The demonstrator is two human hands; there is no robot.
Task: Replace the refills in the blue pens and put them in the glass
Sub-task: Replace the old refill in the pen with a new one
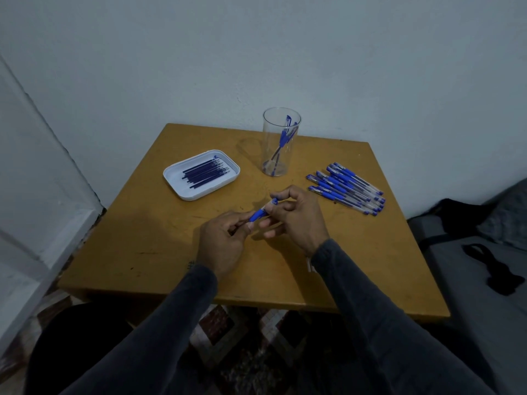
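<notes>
While hands (265,223) grip pen (261,212), labels unreadable

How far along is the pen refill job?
Early stage. Done: a couple of blue pens already stand in the glass. In hand: both hands, left hand and right hand, hold one pen over the table. Left: a pile of pens lies right of the glass, and refills remain in the white tray.
</notes>
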